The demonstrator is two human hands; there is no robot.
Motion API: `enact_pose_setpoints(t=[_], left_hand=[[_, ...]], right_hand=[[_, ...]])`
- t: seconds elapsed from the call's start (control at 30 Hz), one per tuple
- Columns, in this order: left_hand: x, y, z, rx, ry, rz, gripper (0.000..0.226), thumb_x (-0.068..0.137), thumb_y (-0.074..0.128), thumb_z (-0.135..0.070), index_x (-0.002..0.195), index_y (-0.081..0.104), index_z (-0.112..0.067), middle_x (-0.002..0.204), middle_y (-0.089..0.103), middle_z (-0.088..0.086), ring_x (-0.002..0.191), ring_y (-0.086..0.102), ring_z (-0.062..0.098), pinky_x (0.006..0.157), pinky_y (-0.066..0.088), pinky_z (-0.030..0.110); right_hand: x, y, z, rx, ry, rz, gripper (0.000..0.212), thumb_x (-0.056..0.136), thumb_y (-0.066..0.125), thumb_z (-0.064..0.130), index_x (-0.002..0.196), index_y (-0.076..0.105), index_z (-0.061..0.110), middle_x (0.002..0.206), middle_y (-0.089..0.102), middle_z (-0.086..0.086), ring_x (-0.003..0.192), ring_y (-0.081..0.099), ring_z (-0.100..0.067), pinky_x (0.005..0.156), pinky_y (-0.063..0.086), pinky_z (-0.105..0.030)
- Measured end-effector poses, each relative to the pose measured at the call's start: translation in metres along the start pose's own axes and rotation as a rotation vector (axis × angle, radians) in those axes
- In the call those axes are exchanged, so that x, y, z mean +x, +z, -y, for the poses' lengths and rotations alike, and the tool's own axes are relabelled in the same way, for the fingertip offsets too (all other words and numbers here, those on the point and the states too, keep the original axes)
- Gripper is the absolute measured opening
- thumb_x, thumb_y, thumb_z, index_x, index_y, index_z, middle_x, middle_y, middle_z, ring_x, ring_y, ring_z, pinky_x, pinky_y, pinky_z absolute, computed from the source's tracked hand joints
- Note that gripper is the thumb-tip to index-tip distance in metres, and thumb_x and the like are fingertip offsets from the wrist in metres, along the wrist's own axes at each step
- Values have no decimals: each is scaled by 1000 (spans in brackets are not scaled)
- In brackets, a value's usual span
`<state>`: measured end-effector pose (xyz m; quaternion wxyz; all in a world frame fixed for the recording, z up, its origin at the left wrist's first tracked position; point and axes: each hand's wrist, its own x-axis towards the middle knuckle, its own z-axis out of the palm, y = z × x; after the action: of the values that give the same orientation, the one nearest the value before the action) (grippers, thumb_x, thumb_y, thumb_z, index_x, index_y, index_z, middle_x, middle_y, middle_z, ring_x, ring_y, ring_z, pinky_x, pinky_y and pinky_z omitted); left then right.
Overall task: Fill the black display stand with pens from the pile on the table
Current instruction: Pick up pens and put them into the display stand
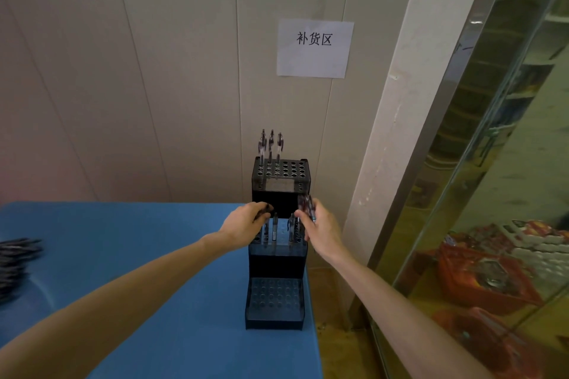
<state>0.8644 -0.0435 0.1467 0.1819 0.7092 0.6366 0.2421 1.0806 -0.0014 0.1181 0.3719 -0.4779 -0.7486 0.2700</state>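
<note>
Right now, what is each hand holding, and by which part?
Right hand grips a bundle of pens by their lower ends. Left hand pinches one dark pen; where cannot be told.

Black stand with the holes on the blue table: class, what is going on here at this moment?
A person is loading pens into a tiered black display stand on a blue table. The left hand holds a pen over the middle tier, which has a few pens standing in it. The right hand grips a small bundle of pens beside it. Three pens stand in the top tier; the bottom tier is empty. The supply pile lies at the table's left edge.
</note>
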Motion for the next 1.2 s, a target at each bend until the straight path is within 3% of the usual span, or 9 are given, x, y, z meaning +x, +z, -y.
enact_pose_setpoints(t=[0.1,0.27,0.37,0.43,0.53,0.67,0.83,0.93,1.2], left_hand=[[-1,-2,1,-4,7,0,17,106,47,-23,111,63,-21,95,68,0,77,63,19,63,50,32],[1,-7,0,-16,5,33,27,106,48,-26,129,61,-19,105,70,0,85,66,21,73,55,39],[-1,-9,0,-48,19,-16,38,104,52,-30,140,53,-17,104,69,-2,86,63,18,71,47,30],[-5,-14,-1,-96,27,-116,33,101,57,-34,131,56,-19,101,66,-7,85,60,12,72,44,25],[-5,-25,-6,-249,5,-223,14,101,55,-28,105,50,-16,84,57,-4,68,48,11,63,39,23],[9,-40,-13,-545,-128,-244,6,101,39,-15,95,39,-14,85,48,7,74,41,18,65,37,33],[17,-37,-7,-731,-178,-274,5,102,44,-10,99,43,-14,93,54,9,78,53,17,72,44,32],[12,-30,-4,-736,-135,-340,4,103,54,-14,105,51,-15,99,63,7,85,64,14,75,50,27],[15,-39,-9,-669,-48,-448,14,95,70,-23,106,67,-16,98,71,-2,91,68,11,83,55,22]], right_hand=[[-1,0,1,-30,15,101,21,102,54,36,117,57,21,79,66,5,58,65,-6,56,56,-25],[0,3,-9,109,88,120,24,101,57,39,119,61,23,97,72,4,64,69,-14,70,62,-42],[-1,2,-8,137,93,51,24,103,56,33,124,61,24,101,72,6,74,68,-5,68,61,-34],[0,-2,-8,138,75,-52,25,104,53,34,125,61,23,105,70,8,88,68,-4,75,57,-25],[8,-14,-3,208,95,-145,28,103,49,41,117,58,18,85,63,2,68,58,-16,61,47,-31],[23,-28,11,371,129,-167,23,104,52,34,103,58,11,74,51,-1,59,44,-15,51,37,-26],[36,-19,29,123,46,21,29,92,68,49,89,69,20,68,57,-5,58,43,-17,55,35,-31],[39,-12,29,-91,18,18,22,92,71,43,82,71,23,63,62,2,48,44,-3,49,36,-23],[41,-13,39,-218,31,26,33,87,75,51,71,64,24,60,61,1,52,52,-10,47,34,-22]])
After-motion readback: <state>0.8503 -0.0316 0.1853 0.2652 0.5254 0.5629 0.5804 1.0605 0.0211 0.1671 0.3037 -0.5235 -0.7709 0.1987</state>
